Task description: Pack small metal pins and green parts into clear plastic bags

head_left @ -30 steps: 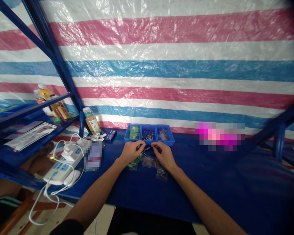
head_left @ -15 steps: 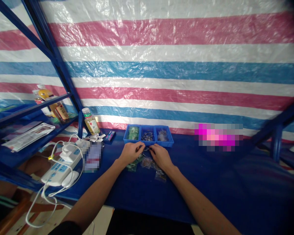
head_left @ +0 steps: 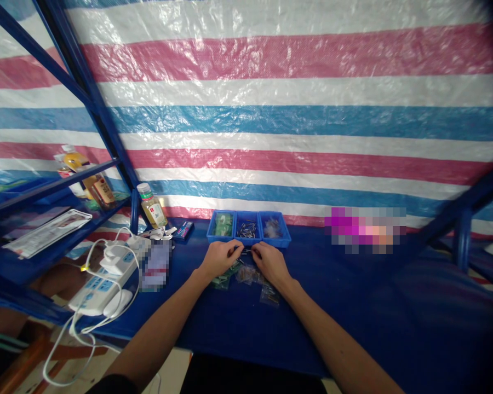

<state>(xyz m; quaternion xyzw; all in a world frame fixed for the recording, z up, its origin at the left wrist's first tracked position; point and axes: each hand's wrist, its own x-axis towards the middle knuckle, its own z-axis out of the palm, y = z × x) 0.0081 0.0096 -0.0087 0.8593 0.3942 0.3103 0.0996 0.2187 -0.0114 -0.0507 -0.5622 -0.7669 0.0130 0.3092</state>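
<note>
Far side of table (head_left: 238,328), row of three: left bin (head_left: 218,239) with packets (head_left: 223,224), middle bin (head_left: 252,239) with metal pins (head_left: 247,231), right bin (head_left: 277,242) with plastic bags (head_left: 273,227). Loose pouches (head_left: 250,274) on table, near side of bins, between forearms. Left of bins: small box (head_left: 184,230), then bottle (head_left: 154,208). Power strip (head_left: 94,293) nearer, further left. Sheet (head_left: 271,120) behind table.

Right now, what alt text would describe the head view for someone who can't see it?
Left hand and right hand nearly meet over small metal pieces on a blue table, close to three blue bins; clear plastic packets lie nearby, a power strip further left.
</note>
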